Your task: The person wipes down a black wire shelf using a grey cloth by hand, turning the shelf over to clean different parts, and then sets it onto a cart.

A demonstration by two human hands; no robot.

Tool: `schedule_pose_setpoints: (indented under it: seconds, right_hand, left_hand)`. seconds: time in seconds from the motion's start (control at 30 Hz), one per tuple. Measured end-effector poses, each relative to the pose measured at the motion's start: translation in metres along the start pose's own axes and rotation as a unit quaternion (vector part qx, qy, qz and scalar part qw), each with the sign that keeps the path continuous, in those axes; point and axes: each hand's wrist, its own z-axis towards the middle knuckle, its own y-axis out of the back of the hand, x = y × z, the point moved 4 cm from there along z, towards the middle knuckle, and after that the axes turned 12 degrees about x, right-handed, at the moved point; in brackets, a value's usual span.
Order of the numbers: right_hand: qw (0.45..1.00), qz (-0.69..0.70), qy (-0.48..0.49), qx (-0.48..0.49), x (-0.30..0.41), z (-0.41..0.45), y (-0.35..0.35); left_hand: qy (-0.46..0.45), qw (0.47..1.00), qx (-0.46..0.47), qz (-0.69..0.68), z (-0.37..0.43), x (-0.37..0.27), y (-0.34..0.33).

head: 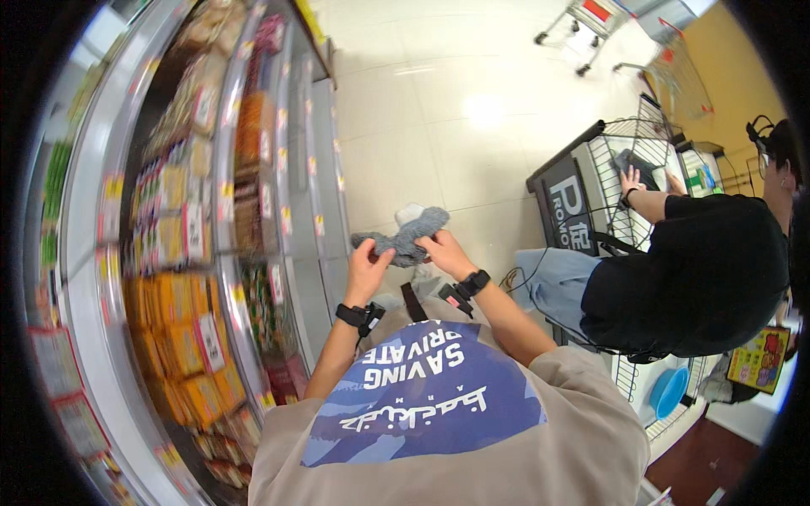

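Note:
A fluffy grey cloth [414, 234] is bunched between my two hands, in front of my body and above the tiled floor. My left hand [367, 269] pinches its left end between thumb and fingers. On the other side, my right hand [448, 254] grips the cloth's right part. A whitish patch [408, 214] shows at the cloth's far edge; whether it belongs to the cloth, I cannot tell. Each of my wrists carries a black strap with a small device.
Shelves [304, 190] of packaged goods run along my left, with yellow packets [183, 322] low in view. At right, a person in black [690, 272] reaches over a wire display rack [623, 183] holding a dark cloth. Shopping carts [595, 19] stand farther off; a blue basin [669, 393] sits at lower right.

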Motion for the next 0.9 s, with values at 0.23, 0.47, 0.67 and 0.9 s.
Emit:
schedule_pose_setpoints:
  seconds: [0.23, 0.47, 0.67, 0.9]
  right_hand:
    - [0.975, -0.222, -0.028, -0.019, 0.089, 0.077, 0.080]
    - [0.992, 0.027, -0.038, -0.120, 0.087, 0.135, 0.178]
    - [0.965, -0.004, 0.063, -0.253, 0.171, 0.179, 0.270]
    - [0.889, 0.115, 0.128, -0.424, 0.188, 0.183, 0.372]
  left_hand:
    - [0.004, 0.998, 0.040, 0.051, 0.144, -0.035, 0.006]
    - [-0.012, 0.984, 0.164, -0.072, 0.306, -0.056, -0.035]
    - [-0.087, 0.956, 0.276, -0.039, 0.471, -0.148, -0.073]
    - [-0.176, 0.893, 0.410, 0.063, 0.584, -0.238, -0.163]
